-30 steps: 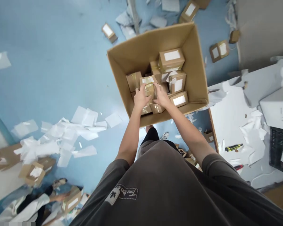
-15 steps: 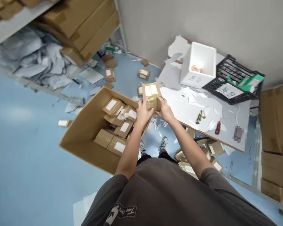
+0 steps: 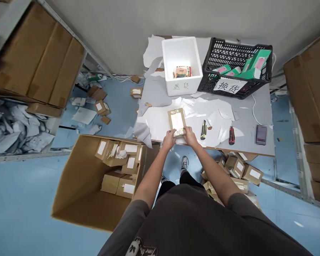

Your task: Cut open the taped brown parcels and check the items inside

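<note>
A small brown taped box (image 3: 177, 120) with a white label is held at the front edge of the table (image 3: 157, 122). My left hand (image 3: 169, 139) grips its near left corner, and my right hand (image 3: 190, 136) grips the near right corner. Right of the box, a yellow-black cutter (image 3: 203, 130) and a red-black cutter (image 3: 232, 136) lie on the tabletop. Torn white paper (image 3: 188, 106) is scattered behind and beside the box. To the left of my arms stands a large open carton (image 3: 77, 177) with several small labelled boxes inside.
On the table's back stand a white foam box (image 3: 184, 85) and a black crate (image 3: 237, 80) holding green packets. A phone-like object (image 3: 261, 134) lies at the right. Small boxes (image 3: 234, 166) are piled under the front edge. Shelves flank both sides.
The view has turned right toward the table. The small box, held in both hands, has moved from beside the large carton to the table's front edge.
</note>
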Motion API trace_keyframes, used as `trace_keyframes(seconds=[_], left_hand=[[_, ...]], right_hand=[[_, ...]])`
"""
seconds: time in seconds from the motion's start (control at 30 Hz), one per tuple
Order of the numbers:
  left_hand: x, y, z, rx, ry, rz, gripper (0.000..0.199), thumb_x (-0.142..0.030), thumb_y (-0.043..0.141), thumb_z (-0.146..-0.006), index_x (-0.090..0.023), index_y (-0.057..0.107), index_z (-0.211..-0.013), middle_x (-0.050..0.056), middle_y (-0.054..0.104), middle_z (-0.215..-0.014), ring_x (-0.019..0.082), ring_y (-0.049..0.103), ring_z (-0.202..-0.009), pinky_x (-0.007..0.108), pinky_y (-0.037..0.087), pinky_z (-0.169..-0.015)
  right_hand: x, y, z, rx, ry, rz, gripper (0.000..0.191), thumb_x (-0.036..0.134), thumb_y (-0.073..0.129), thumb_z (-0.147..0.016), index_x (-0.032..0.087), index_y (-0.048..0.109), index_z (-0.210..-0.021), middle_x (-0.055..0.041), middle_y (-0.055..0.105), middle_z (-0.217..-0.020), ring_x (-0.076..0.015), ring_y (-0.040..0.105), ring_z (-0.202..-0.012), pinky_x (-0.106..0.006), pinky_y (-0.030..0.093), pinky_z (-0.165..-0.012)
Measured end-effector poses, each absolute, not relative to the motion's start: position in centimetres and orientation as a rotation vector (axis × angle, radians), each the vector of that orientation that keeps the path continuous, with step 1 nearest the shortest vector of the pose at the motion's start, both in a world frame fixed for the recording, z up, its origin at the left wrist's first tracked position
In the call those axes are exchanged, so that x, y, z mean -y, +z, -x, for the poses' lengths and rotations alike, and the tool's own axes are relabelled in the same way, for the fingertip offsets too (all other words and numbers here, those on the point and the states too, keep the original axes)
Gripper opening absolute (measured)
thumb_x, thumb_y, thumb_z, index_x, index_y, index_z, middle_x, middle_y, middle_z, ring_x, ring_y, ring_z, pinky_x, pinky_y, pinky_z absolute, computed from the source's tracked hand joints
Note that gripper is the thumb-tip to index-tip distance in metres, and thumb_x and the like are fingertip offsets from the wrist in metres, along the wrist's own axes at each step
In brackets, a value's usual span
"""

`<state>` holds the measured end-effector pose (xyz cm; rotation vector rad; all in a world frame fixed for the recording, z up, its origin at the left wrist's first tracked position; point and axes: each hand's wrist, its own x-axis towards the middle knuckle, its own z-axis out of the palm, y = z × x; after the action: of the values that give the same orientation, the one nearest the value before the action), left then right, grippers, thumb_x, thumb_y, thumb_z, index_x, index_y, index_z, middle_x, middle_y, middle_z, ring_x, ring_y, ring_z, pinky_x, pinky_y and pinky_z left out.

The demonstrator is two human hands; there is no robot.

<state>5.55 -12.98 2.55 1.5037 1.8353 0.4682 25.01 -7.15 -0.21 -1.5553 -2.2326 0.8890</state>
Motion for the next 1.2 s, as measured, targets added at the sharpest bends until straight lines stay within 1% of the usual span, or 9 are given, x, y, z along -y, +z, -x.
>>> trace_keyframes(seconds=[0.1,0.17,0.27,0.33,0.5,0.73,0.97,1.07,1.2], left_hand=[[13.4,1.6,-6.2,-1.831,0.366,-1.51,0.07,-0.008,0.062,-0.097,-0.03,0.054,-0.163,0.014,0.058,-0.155,0.032,0.071,-0.128,0.045,0.061,-0.11],[13.5,1.5,-6.2,-1.855,0.36,-1.532,0.07,-0.007,0.063,-0.096,-0.031,0.056,-0.161,0.015,0.048,-0.168,0.033,0.07,-0.132,0.046,0.061,-0.11],[13.7,1.8,-5.6,-1.9,0.401,-1.615,0.067,-0.003,0.065,-0.093,-0.03,0.063,-0.155,0.013,0.027,-0.184,0.038,0.058,-0.149,0.052,0.058,-0.117],[13.8,2.0,-4.8,-1.935,0.43,-1.638,0.066,-0.001,0.063,-0.092,-0.03,0.065,-0.152,0.01,0.022,-0.187,0.039,0.049,-0.158,0.056,0.054,-0.122],[14.0,2.0,-2.2,-1.917,0.497,-1.557,0.073,-0.002,0.062,-0.091,-0.026,0.057,-0.16,0.013,0.036,-0.181,0.035,0.044,-0.162,0.054,0.048,-0.128],[12.3,0.9,-0.6,-1.598,0.53,-1.556,0.075,-0.009,0.069,-0.09,-0.026,0.055,-0.162,0.014,0.042,-0.178,0.034,0.054,-0.157,0.05,0.052,-0.126],[12.2,-0.2,0.2,-1.463,0.631,-1.441,0.07,-0.006,0.065,-0.093,-0.028,0.059,-0.158,0.009,0.046,-0.177,0.029,0.05,-0.161,0.047,0.048,-0.129],[12.4,-0.5,0.2,-1.462,0.685,-1.384,0.067,-0.007,0.065,-0.093,-0.029,0.06,-0.156,0.008,0.049,-0.176,0.027,0.049,-0.162,0.048,0.049,-0.129],[12.4,-0.4,0.3,-1.45,0.734,-1.315,0.065,-0.005,0.065,-0.091,-0.025,0.062,-0.153,0.01,0.05,-0.174,0.027,0.058,-0.154,0.046,0.052,-0.126]], right_hand=[[7.3,-1.3,-25.9,2.223,0.96,1.554,0.061,0.007,0.062,-0.088,0.021,0.058,-0.148,-0.0168,0.057,-0.142,-0.0322,0.072,-0.115,-0.046,0.065,-0.098],[7.1,-1.3,-26.1,2.23,1.009,1.527,0.063,0.008,0.065,-0.087,0.022,0.059,-0.148,-0.0163,0.057,-0.143,-0.0323,0.071,-0.116,-0.046,0.065,-0.098],[6.2,-0.8,-26.2,2.274,1.026,1.475,0.063,0.013,0.074,-0.084,0.024,0.063,-0.145,-0.0166,0.054,-0.15,-0.0354,0.066,-0.129,-0.049,0.062,-0.104],[5.5,-0.4,-26.2,2.287,1.008,1.466,0.068,0.017,0.08,-0.083,0.025,0.062,-0.148,-0.0173,0.049,-0.16,-0.038,0.06,-0.139,-0.052,0.059,-0.11],[5.5,-0.2,-25.2,2.291,1.116,1.491,0.089,0.024,0.08,-0.085,0.027,0.047,-0.168,-0.0171,0.046,-0.166,-0.0366,0.064,-0.135,-0.051,0.06,-0.109],[7.9,-0.9,-23.2,2.115,1.129,1.668,0.086,0.015,0.071,-0.084,0.024,0.049,-0.166,-0.0165,0.049,-0.164,-0.036,0.056,-0.15,-0.052,0.057,-0.117],[7.3,0.7,-22.4,2.091,1.11,1.757,0.079,0.011,0.073,-0.079,0.022,0.059,-0.155,-0.0156,0.06,-0.153,-0.0329,0.065,-0.139,-0.051,0.057,-0.117],[7.6,1.3,-22.4,2.092,1.082,1.722,0.082,0.011,0.071,-0.079,0.022,0.056,-0.159,-0.0162,0.06,-0.158,-0.0309,0.063,-0.143,-0.05,0.055,-0.12],[8.8,2.0,-22.3,2.001,1.077,1.692,0.085,0.016,0.066,-0.086,0.025,0.047,-0.168,-0.0152,0.06,-0.163,-0.0307,0.067,-0.139,-0.053,0.059,-0.116]])
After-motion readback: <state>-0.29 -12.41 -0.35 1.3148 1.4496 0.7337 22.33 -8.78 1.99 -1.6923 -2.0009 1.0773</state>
